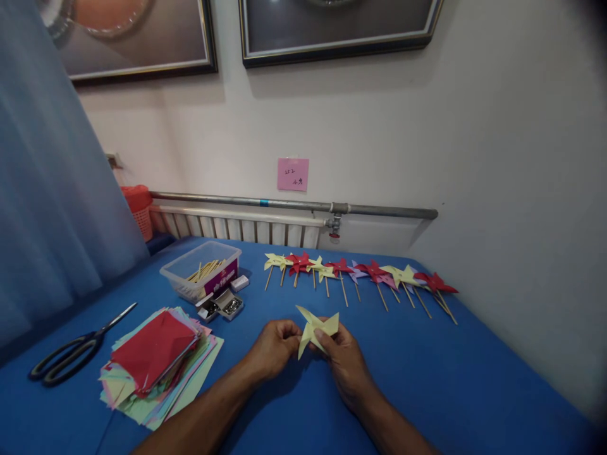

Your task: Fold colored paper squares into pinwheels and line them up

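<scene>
My left hand (pixel 275 344) and my right hand (pixel 344 357) meet over the blue table (pixel 474 379), both pinching a pale yellow folded paper pinwheel (pixel 317 328). The left fingers grip its left side, the right fingers its centre and lower right. A row of finished red, yellow and purple pinwheels on sticks (pixel 360 273) lies just beyond my hands.
A stack of coloured paper squares with red on top (pixel 156 360) lies at the left, black scissors (pixel 71 354) beyond it. A clear tub of wooden sticks (pixel 202 268) and small open boxes of pins (pixel 220 306) sit behind. Wall and radiator (pixel 237 224) border the far edge.
</scene>
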A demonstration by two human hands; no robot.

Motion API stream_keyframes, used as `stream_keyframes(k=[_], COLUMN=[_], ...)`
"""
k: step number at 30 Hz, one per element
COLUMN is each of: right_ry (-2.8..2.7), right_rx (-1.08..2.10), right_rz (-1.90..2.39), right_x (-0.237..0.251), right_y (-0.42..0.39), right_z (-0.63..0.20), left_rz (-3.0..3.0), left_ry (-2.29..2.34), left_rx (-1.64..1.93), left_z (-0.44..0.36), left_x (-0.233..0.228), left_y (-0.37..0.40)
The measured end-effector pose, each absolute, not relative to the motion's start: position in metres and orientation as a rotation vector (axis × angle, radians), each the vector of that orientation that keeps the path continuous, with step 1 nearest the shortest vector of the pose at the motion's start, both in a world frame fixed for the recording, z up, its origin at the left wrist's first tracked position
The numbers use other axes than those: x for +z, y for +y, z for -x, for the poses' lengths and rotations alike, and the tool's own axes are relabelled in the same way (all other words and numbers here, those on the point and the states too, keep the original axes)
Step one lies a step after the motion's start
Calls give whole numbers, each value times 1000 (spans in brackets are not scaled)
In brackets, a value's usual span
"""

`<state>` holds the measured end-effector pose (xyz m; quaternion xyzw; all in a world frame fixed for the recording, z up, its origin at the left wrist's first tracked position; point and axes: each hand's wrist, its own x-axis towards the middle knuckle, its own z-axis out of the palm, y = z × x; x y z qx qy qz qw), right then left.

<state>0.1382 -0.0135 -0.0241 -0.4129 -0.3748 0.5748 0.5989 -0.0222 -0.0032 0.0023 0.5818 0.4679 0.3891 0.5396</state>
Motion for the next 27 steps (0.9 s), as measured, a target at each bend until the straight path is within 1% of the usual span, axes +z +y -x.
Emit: stream_keyframes(k=[13, 27], right_ry=[-890, -868], right_rx=[1341, 1357], right_rz=[939, 918], right_x=[-29, -24], right_y=[-12, -15], right_z=[-139, -137], left_rz=[-1370, -1429], left_ry=[1104, 1133], left_rx=[890, 899], left_z=[23, 22], left_x=[-1, 1], left_y=[-2, -4])
